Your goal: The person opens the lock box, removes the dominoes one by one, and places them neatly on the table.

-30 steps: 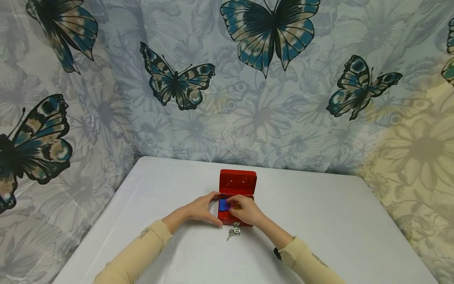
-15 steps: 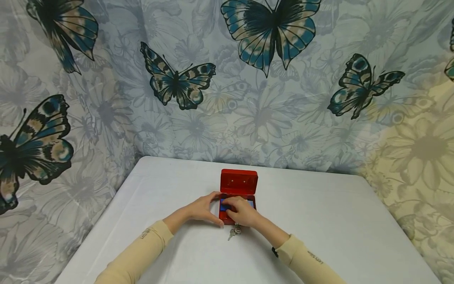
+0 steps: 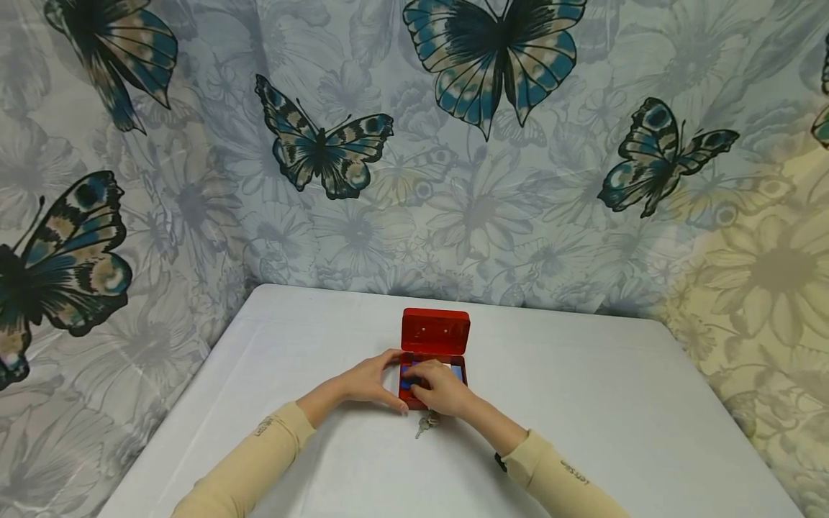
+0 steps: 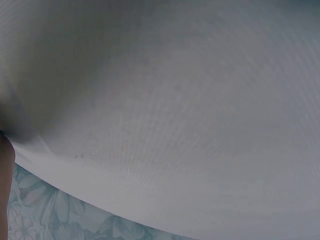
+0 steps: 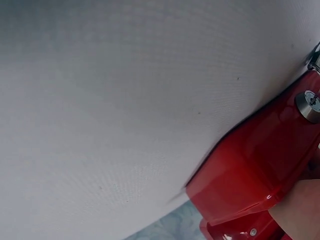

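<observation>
A small red metal cash box (image 3: 404,399) stands on the table with its lid (image 3: 435,332) raised. My left hand (image 3: 370,380) holds the box's left side, thumb at the front corner and fingertips at the back one. My right hand (image 3: 445,388) reaches into the box, fingers bent over blue pieces (image 3: 406,384); I cannot tell what they hold. To the right inside lies a lighter blue piece (image 3: 458,372). In the right wrist view the box wall (image 5: 245,165) carries a round lock (image 5: 310,105), and part of the hand (image 5: 302,210) overlaps the rim.
Keys (image 3: 424,424) lie at the front of the box. The white-covered table (image 3: 583,403) stretches out around it, with its far edge against a butterfly-print cloth backdrop (image 3: 486,237). The left wrist view shows mostly the white table cover (image 4: 175,125).
My right hand has shifted slightly left and now covers more of the blue pieces. The lighter blue piece at the right has come into view. The left hand has stayed at the box.
</observation>
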`<state>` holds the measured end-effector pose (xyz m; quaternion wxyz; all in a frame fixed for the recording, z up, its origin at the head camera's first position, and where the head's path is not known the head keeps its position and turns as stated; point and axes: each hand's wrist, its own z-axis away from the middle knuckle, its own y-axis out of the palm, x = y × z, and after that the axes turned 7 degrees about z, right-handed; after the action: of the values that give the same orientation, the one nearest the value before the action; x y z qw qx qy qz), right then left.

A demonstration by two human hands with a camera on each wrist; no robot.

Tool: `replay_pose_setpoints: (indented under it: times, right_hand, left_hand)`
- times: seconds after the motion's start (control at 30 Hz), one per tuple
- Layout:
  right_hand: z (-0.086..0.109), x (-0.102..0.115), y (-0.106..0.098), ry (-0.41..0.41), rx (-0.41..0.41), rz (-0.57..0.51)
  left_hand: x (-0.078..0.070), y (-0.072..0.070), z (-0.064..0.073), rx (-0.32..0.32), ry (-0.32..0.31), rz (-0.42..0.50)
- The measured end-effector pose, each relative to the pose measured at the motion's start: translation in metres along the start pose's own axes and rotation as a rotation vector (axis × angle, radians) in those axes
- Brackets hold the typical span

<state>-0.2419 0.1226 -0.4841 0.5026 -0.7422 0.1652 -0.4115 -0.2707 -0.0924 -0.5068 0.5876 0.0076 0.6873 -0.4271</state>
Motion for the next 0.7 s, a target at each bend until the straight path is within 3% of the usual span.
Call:
replay_pose_setpoints:
  times: [0.47,0.7]
  right_hand:
    - [-0.0041,0.0003,-0.0045,0.022,0.02,-0.001]
    - [-0.0074,-0.004,-0.0031,-0.007,0.004,0.063]
  left_hand:
    - [0.0008,-0.0004,0.0006,0.003,0.015,0.012]
    - [-0.0012,-0.0001,0.002,-0.004,0.02,0.009]
